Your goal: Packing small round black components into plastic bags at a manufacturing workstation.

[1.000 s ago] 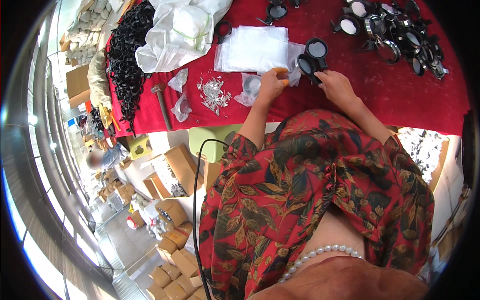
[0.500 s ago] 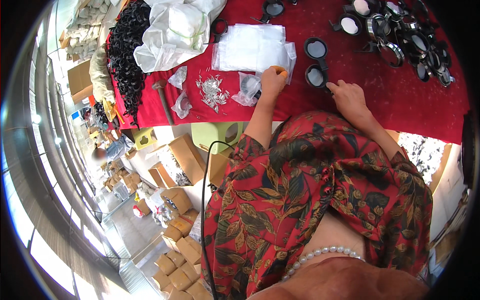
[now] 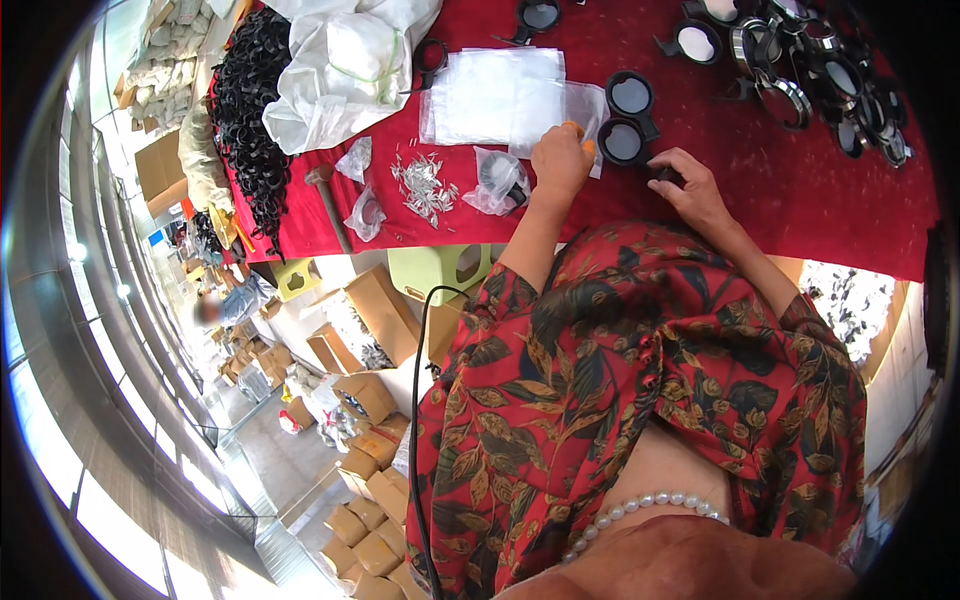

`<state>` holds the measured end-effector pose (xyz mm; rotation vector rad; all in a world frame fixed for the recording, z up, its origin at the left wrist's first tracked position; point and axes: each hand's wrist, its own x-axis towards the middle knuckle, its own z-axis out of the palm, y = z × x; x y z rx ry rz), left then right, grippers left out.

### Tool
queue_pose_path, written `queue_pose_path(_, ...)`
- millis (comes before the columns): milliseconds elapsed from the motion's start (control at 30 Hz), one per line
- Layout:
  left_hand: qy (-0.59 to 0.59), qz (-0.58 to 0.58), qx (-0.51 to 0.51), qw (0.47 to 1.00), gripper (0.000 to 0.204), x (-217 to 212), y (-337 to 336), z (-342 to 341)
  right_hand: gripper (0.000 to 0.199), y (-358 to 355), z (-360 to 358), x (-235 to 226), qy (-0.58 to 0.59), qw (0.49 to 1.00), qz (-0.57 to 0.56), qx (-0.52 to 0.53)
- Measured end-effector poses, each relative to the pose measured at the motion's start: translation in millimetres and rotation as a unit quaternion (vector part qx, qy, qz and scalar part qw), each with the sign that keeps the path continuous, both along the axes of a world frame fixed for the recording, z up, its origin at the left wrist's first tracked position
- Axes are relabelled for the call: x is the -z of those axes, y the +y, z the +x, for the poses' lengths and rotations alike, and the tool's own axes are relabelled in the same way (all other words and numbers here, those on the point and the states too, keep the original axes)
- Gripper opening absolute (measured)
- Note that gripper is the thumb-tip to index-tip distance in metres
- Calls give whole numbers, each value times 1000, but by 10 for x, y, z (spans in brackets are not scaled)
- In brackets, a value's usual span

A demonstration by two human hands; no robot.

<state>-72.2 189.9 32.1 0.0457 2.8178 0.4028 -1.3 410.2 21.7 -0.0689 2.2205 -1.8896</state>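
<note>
Clear bag (image 3: 497, 180) holds dark part, beside left hand (image 3: 560, 160).

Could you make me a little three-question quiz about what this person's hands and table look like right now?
1. True or false: the table is covered with a green cloth.
2. What lies under the left hand? A) a stack of clear plastic bags B) a hammer C) a cardboard box
3. Fill in: the right hand rests just beside a pair of round black ______.

Key
1. False: the cloth is red.
2. A: the hand sits at the edge of the clear bags.
3. Lenses, joined like a folding magnifier; whether the fingers grip a small dark part is unclear.
</note>
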Motion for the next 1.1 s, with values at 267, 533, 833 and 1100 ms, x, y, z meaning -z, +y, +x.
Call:
queue_pose_path(267, 9, -59, 28, 998, 23, -5, 101, 46, 22, -40, -183, -102, 185, 973, 116, -78)
queue_pose_path(533, -3, 28, -85, 996, 22, 90, -108, -71, 23, 30, -183, -98, 201, 968, 151, -21)
queue_pose_path(833, -41, 156, -121, 979, 26, 92, -165, -17, 24, -92, -301, -187, 228, 960, 151, -59)
queue_pose_path(1100, -10, 50, -28, 998, 30, 43, -31, -24, 25, -121, -346, -94, 236, 955, 157, -87)
